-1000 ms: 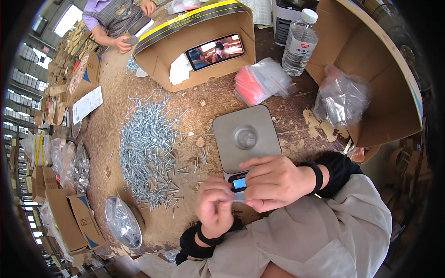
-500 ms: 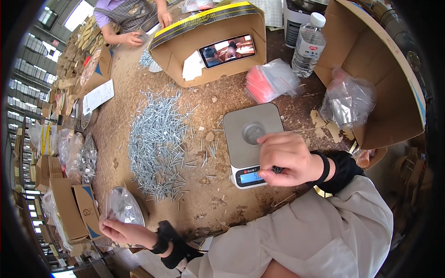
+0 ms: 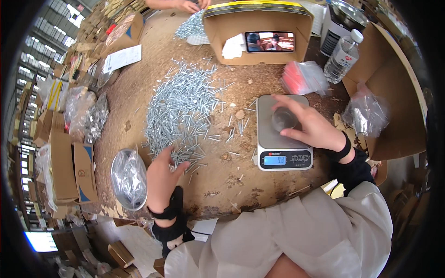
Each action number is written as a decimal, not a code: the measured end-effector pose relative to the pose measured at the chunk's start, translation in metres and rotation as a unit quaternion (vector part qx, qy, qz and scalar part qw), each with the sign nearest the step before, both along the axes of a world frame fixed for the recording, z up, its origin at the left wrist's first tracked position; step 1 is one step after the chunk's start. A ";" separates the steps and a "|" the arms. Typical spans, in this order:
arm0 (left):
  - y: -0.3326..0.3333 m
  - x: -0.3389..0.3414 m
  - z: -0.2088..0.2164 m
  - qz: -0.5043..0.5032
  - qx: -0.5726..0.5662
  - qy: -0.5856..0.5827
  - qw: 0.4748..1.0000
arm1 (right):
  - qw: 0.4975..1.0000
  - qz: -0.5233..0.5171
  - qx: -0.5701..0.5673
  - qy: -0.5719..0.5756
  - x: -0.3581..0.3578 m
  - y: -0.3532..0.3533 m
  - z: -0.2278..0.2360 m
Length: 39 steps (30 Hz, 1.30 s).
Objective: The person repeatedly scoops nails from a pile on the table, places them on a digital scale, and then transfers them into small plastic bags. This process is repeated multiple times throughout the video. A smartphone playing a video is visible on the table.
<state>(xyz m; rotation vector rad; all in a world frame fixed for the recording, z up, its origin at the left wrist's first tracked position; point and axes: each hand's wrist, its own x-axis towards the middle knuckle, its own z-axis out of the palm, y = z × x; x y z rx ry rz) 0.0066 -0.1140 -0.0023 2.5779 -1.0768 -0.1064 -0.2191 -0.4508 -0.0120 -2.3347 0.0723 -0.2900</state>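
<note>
A large heap of silver screws [image 3: 183,109] covers the middle left of the table. At its near edge is my left hand [image 3: 162,178], thumb and fingers apart, with the fingertips at the closest screws. My right hand [image 3: 315,125] reaches over a digital scale [image 3: 285,160] with a grey pan and a lit display. Its thumb and fingers are spread on either side of a small round clear cup [image 3: 284,119] on the pan; I cannot tell whether they touch it. Left of my left hand, an oval metal bowl [image 3: 117,194] holds clear plastic bags [image 3: 130,173].
Behind the scale lie red-and-clear zip bags [image 3: 303,78] and a water bottle [image 3: 343,58]. A phone [image 3: 270,41] leans inside an open carton [image 3: 215,32]. Another carton [image 3: 394,74] stands right, beside crumpled plastic [image 3: 366,111]. Another person's hands [image 3: 190,5] work at the far edge.
My left hand has moved from beside the metal bowl to the screw heap. My right hand, closed around something dark near the display before, has opened and moved over the cup. The view has shifted.
</note>
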 end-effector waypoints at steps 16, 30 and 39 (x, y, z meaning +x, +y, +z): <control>-0.181 -0.005 -0.066 -0.397 0.043 0.032 0.916 | 0.959 0.034 -0.268 -0.081 0.137 -0.027 0.029; -0.153 -0.016 -0.062 -0.401 -0.047 0.029 0.915 | 0.979 0.047 -0.198 -0.003 0.100 -0.037 0.023; -0.144 -0.028 -0.063 -0.421 -0.084 -0.093 0.898 | 0.980 0.054 -0.187 -0.034 0.093 -0.033 0.017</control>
